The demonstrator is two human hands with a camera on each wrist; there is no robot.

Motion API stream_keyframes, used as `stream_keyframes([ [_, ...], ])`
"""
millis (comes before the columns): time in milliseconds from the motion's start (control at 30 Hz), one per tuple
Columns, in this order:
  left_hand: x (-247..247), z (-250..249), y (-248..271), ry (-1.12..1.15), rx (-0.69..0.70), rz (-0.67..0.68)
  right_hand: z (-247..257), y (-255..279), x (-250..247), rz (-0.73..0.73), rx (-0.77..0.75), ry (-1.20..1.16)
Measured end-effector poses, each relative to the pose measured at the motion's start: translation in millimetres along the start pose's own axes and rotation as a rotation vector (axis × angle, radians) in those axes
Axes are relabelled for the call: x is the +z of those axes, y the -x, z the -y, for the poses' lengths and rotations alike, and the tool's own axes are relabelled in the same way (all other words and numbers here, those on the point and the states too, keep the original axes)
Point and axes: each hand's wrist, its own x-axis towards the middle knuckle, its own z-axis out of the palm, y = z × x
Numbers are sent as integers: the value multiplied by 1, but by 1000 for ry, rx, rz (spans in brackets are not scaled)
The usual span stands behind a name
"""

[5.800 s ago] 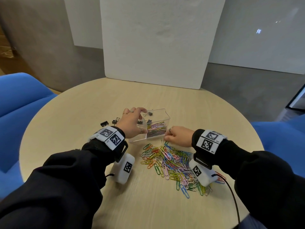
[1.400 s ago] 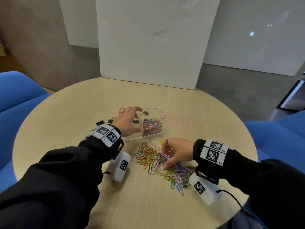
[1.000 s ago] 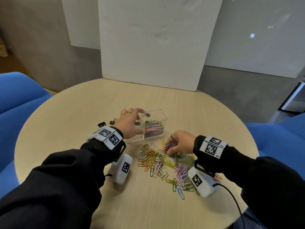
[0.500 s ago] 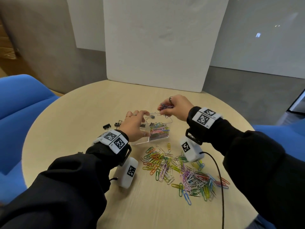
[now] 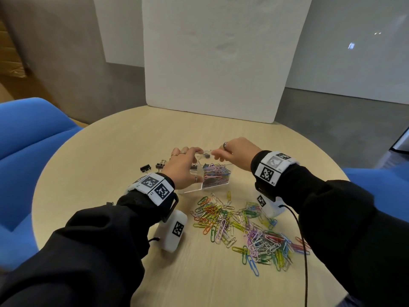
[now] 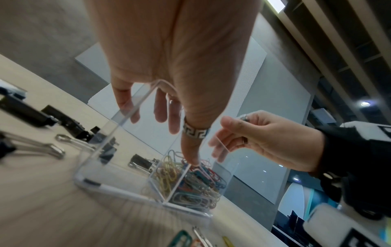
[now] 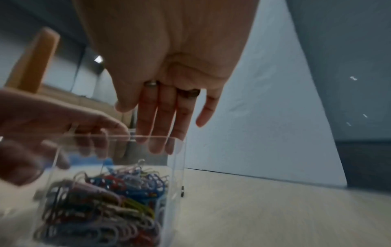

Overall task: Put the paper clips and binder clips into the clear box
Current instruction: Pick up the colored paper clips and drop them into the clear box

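The clear box (image 5: 215, 180) stands mid-table, partly filled with coloured paper clips (image 5: 215, 172). My left hand (image 5: 194, 165) grips the box's left wall (image 6: 125, 117), thumb (image 6: 191, 150) on one side and fingers on the other. Just above the box's rim (image 7: 118, 136) hovers my right hand (image 5: 218, 155), fingers (image 7: 162, 127) straight and nothing in them. A loose pile of paper clips (image 5: 241, 229) lies on the table in front of the box. Several black binder clips (image 5: 146, 168) sit to the box's left, also in the left wrist view (image 6: 29, 113).
The round wooden table (image 5: 110, 151) has a white board (image 5: 217, 63) standing at its far edge. Blue chairs (image 5: 28, 138) flank it on both sides. A black cable (image 5: 304, 251) trails from my right wrist over the table's near right part.
My right hand rose from the pile with a pinch of paper clips, came over the box, and has now opened with nothing in it. The left hand kept its hold on the box.
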Motion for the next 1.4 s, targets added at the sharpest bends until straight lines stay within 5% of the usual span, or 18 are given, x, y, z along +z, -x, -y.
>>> stream_keyframes([
  [67, 0, 0, 0, 7, 1, 1, 8, 0, 3, 133, 13, 295],
  [167, 0, 0, 1, 10, 2, 2, 20, -1, 11, 241, 12, 347],
  [467, 1, 1, 0, 2, 3, 0, 5, -4, 9, 68, 44, -111],
  [700, 1, 0, 0, 12, 11, -1, 10, -7, 13, 193, 48, 97],
  [867, 0, 0, 0, 11, 7, 0, 7, -4, 10, 21, -19, -34],
  [1033, 1, 0, 0, 13, 4, 1, 12, -5, 21, 191, -35, 127],
  [1233, 2, 1, 0, -4, -3, 0, 12, -5, 12, -24, -19, -127],
  [1400, 2, 1, -1, -1, -2, -9, 15, -4, 17, 95, -39, 198],
])
